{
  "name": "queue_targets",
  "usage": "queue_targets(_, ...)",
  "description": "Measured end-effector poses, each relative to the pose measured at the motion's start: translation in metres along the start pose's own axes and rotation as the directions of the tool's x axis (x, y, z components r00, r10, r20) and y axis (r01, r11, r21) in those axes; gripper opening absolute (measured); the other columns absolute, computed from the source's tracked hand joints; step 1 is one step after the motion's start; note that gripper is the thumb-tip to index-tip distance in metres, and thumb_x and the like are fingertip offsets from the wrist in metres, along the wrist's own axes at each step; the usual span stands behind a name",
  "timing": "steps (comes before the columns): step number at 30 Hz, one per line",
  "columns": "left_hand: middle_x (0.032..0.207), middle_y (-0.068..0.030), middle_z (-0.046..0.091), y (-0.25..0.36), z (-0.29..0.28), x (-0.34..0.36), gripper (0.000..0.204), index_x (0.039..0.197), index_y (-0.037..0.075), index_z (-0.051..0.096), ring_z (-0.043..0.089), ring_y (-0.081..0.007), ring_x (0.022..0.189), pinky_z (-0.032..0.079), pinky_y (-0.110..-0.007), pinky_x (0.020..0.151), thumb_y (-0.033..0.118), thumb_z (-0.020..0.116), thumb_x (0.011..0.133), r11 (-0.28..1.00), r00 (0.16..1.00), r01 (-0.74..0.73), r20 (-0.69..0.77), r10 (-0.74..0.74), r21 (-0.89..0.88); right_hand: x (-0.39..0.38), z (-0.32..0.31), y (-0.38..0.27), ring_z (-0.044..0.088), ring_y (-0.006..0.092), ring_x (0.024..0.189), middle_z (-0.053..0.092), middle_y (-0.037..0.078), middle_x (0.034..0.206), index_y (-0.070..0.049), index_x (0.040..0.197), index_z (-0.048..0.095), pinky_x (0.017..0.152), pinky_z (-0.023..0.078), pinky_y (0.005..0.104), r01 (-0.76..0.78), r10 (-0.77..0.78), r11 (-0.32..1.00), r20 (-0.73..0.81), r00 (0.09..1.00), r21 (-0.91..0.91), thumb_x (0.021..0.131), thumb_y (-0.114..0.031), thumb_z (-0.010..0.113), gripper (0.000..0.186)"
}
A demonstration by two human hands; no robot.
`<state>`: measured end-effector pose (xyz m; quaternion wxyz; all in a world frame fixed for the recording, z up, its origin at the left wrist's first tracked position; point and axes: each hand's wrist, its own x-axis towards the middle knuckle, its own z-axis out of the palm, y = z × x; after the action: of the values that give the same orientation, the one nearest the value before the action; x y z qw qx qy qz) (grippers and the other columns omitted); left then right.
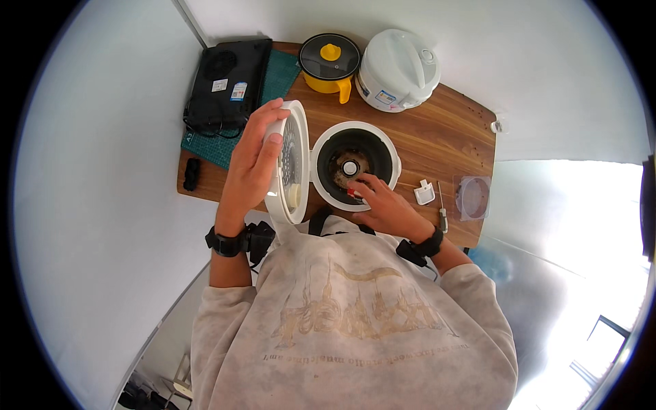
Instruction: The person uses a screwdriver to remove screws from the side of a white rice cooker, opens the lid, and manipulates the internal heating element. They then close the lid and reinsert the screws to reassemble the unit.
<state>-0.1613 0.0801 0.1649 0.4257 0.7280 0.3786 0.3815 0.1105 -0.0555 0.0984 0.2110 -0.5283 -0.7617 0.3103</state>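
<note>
Both hands (254, 158) (384, 203) work the open rice cooker (354, 165).

White cooker (355, 166), black inside. Yellow jug (331, 70), black lid. Brown wood table (444, 130). Green mat (277, 72) upper left.

The right hand (383, 203) covers the near rim of the open rice cooker (354, 166); its fingertips hide most of a small red item, kind undetermined. The torso hides the surface's (451, 130) near edge. The left hand (251, 160) hides the lid's (292, 164) outer face.
</note>
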Motion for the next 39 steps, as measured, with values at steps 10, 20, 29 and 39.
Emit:
queue_targets(10,0.149,-0.0166,0.05,0.0,0.0,0.0,0.034,0.134,0.007,0.057,0.054,-0.0279,0.13,0.042,-0.036,0.108,0.024,0.046,0.107,1.0,1.0,-0.01,0.002,0.01,-0.015,-0.001,0.006,0.006,0.066,0.0396,0.091,0.061,0.015,0.115,-0.009,0.13,0.053,0.073,0.056,0.0494,-0.162,0.166,0.982,0.034,0.986,-0.099,0.09,-0.013,0.063,0.042)
queue_targets(20,0.149,-0.016,0.051,-0.001,-0.001,-0.001,0.033,0.133,0.007,0.057,0.054,-0.0283,0.13,0.042,-0.035,0.108,0.025,0.046,0.107,0.999,1.0,0.015,0.003,-0.015,-0.034,-0.004,0.0,0.008,0.066,0.0394,0.098,0.063,0.015,0.121,-0.008,0.121,0.058,0.081,0.056,0.0462,-0.019,0.019,1.0,-0.02,1.0,-0.015,0.081,0.001,0.063,0.042)
queue_targets(29,0.149,-0.0168,0.051,-0.004,-0.001,0.001,0.034,0.134,0.007,0.057,0.054,-0.0289,0.131,0.041,-0.036,0.108,0.025,0.046,0.107,1.0,1.0,-0.02,0.005,0.02,-0.013,-0.007,-0.008,0.005,0.068,0.04,0.09,0.065,0.014,0.12,-0.008,0.117,0.058,0.074,0.057,0.0446,-0.059,0.059,0.998,-0.045,0.997,0.005,0.081,0.001,0.065,0.038)
queue_targets(39,0.149,-0.0166,0.051,-0.004,-0.001,0.001,0.035,0.134,0.007,0.057,0.054,-0.0286,0.13,0.041,-0.036,0.108,0.027,0.045,0.107,1.0,1.0,-0.005,0.006,0.005,-0.024,-0.006,-0.001,0.012,0.068,0.0391,0.091,0.066,0.013,0.12,-0.009,0.118,0.058,0.075,0.058,0.0448,-0.055,0.056,0.998,-0.026,0.998,0.013,0.082,0.0,0.067,0.039)
